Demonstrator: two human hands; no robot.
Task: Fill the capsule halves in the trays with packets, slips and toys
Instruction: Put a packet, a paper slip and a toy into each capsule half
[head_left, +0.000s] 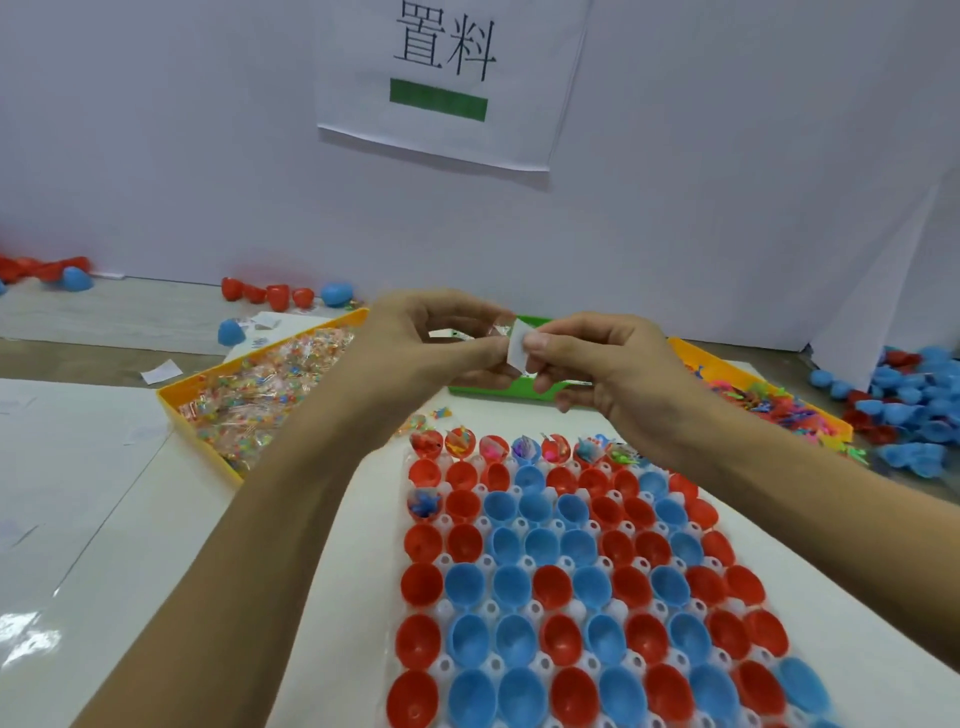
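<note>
Right now my table (78, 493) stretches out white under everything, backed by a pale wall with a paper sign (447, 78) taped to it. Nearest me sits the clear tray (519, 525) packed with red and blue capsule halves (556, 582); only the far row and one cup on the left edge hold anything, the others are bare. To the left lies a yellow bin (171, 410) of clear packets (265, 379), to the right an orange bin (685, 348) of small bright toys (769, 400), and a green bin (524, 387) peeks out behind my hands. Loose capsule halves lie heaped at the far right. Above the tray's far end my left hand (431, 343) pinches a clear packet (501, 325), and my right hand (602, 364) pinches a small white slip (519, 345) just against it.
</note>
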